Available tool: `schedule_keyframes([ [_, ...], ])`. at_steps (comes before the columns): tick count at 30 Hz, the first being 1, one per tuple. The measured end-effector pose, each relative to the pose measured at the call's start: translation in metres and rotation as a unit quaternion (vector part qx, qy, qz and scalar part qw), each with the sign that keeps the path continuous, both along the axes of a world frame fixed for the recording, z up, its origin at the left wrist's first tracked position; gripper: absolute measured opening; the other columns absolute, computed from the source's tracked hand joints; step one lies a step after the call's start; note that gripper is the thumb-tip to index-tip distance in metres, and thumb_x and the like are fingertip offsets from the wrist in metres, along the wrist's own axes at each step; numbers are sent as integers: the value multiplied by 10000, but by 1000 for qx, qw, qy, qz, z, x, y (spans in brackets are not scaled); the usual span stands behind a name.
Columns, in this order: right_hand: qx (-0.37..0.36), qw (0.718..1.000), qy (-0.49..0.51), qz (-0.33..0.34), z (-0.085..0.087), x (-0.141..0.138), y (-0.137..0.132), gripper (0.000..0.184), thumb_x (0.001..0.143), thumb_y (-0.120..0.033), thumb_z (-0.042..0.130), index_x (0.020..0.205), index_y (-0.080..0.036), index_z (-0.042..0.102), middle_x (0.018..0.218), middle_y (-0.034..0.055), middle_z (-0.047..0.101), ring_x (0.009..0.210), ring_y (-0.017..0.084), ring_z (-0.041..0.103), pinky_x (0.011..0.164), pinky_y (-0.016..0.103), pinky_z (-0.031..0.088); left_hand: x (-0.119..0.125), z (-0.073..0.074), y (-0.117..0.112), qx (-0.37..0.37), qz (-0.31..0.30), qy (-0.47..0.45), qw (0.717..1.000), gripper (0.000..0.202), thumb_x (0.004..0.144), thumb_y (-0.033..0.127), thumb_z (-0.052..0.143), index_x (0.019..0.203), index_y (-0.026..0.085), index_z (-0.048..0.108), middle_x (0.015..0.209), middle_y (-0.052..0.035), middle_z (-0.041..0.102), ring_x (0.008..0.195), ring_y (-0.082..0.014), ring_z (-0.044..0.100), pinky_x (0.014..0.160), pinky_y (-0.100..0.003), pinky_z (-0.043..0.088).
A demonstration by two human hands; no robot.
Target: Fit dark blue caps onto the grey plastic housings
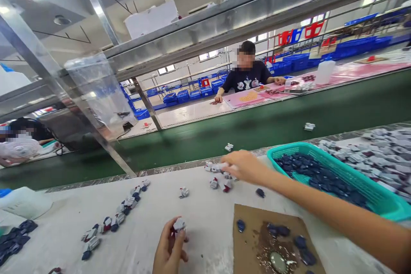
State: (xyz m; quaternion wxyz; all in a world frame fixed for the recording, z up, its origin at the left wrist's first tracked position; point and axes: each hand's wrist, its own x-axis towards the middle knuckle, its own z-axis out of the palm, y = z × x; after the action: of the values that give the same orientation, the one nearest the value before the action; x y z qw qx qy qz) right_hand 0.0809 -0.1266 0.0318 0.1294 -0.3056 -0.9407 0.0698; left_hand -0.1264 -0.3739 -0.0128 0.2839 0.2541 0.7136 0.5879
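Note:
My left hand point(169, 248) is at the bottom centre, its fingers pinched on a small white and grey plastic part point(179, 224). My right hand point(241, 165) reaches forward over the white table to a little cluster of assembled white, red and blue parts point(220, 180) near the table's far edge; its fingers are closed on a whitish piece there. A row of similar assembled parts point(117, 218) runs diagonally on the left. One loose piece point(184, 192) lies between the row and the cluster.
A teal basket point(379, 199) of dark blue parts sits at right, beside a heap of grey-white parts point(382, 152). A brown cardboard sheet point(250, 239) carries several blue pieces. A green conveyor belt point(250, 130) runs behind; a person point(247, 75) works across it.

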Motion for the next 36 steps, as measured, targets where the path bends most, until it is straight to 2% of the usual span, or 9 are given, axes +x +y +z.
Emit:
schedule_keyframes([
  [2,0,993,-10,-121,2,65,24,281,1016,-387,598,1202,-183,653,1156,74,687,966,193,678,854,404,588,7,3,17,34,-25,-38,998,581,595,591,844,982,193,671,832,-62,696,754,-247,692,524,-285,503],
  [4,-13,981,-43,-189,-4,125,41,271,1008,-379,615,1176,-170,656,1108,64,692,905,176,681,797,373,597,10,7,34,30,-41,-69,996,573,538,554,897,916,186,674,892,-70,720,842,-265,724,588,-289,546],
  [6,-37,976,-83,-200,-14,165,50,258,998,-366,635,1152,-161,663,1086,56,696,880,168,684,777,359,600,13,10,48,20,-57,-92,994,550,511,505,927,866,174,670,851,-61,728,810,-238,720,594,-267,542],
  [8,-52,975,-108,-187,-28,181,52,256,994,-360,643,1156,-162,665,1093,57,698,885,168,686,781,359,602,16,11,58,21,-73,-107,991,530,499,462,940,843,163,669,751,-38,708,693,-182,667,496,-205,453],
  [12,-17,978,-110,-174,-52,173,49,294,999,-370,630,1216,-173,649,1171,75,683,966,194,682,839,399,596,23,7,60,30,-77,-128,988,543,455,439,958,823,163,669,614,21,625,532,-108,486,391,-172,261],
  [20,-3,970,-164,-179,-68,158,45,320,996,-374,634,1244,-171,638,1212,84,672,1007,209,679,862,420,592,20,5,52,39,-76,-158,984,535,470,434,963,821,153,673,643,29,619,561,-96,493,441,-177,371],
  [24,-34,959,-192,-205,-65,155,47,341,993,-375,639,1268,-173,628,1233,89,663,1020,215,677,864,424,593,20,9,51,39,-103,-159,981,510,492,423,947,825,154,672,669,24,622,579,-103,502,442,-183,387],
  [31,-101,946,-188,-242,-36,178,40,270,1024,-370,588,1228,-203,648,1200,81,677,955,177,678,831,371,597,22,16,44,30,-139,-164,976,429,576,398,900,865,171,678,714,29,622,610,-110,531,483,-197,423],
  [36,-149,945,-194,-215,-34,192,35,246,1041,-358,557,1214,-216,660,1198,81,683,948,165,678,836,357,598,26,18,42,12,-174,-175,969,427,589,384,893,874,164,663,704,30,617,595,-111,542,469,-203,432],
])
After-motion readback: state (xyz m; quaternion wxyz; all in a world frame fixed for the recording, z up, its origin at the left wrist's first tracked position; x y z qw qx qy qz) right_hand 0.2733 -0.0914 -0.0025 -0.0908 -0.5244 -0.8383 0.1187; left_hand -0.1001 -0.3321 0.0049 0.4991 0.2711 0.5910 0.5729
